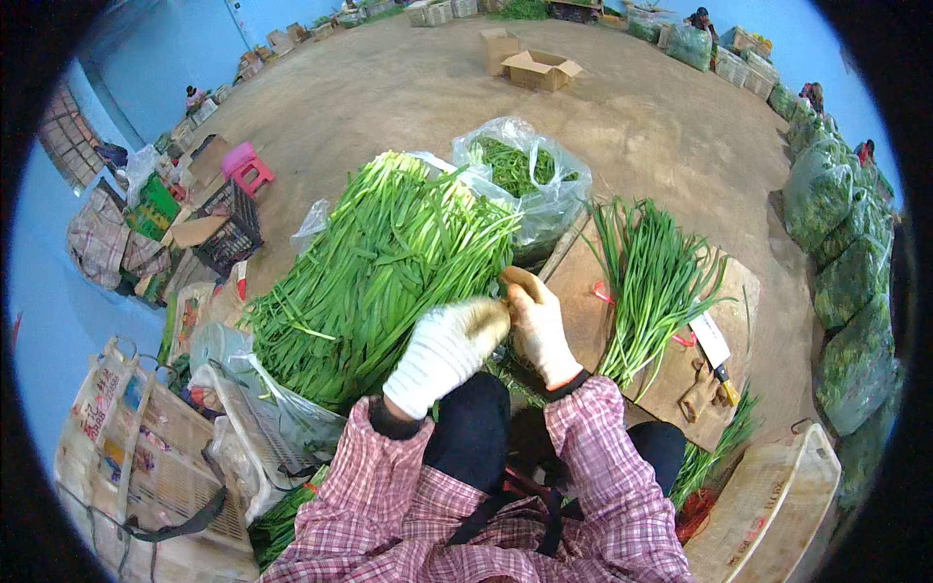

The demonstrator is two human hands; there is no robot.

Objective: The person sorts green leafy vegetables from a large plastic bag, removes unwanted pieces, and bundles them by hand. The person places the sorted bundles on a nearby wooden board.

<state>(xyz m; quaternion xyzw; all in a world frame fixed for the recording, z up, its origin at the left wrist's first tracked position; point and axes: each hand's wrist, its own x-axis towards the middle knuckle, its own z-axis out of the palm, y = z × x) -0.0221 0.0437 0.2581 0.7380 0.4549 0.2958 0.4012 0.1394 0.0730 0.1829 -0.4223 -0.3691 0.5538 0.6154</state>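
Note:
My left hand (453, 344), in a white knit glove with a stained front, meets my right hand (541, 328), gloved too, above my knees. Their fingertips touch at the right edge of a large heap of leafy greens that look like garlic chives (372, 270). Whatever lies between the fingers is too small or hidden to make out. To the right, a loose bunch of chives (649, 291) rests on a wooden board (568, 291), with red ties (603, 293) by it. A knife (708, 339) and a worn brown glove (698, 393) lie beside that bunch.
A clear plastic bag (561, 197) of greens stands beyond the heap. Plastic crates (168, 452) flank me on the left, and another crate (765, 503) stands right. Filled bags (853, 291) line the right wall. An open cardboard box (539, 71) sits on the floor ahead.

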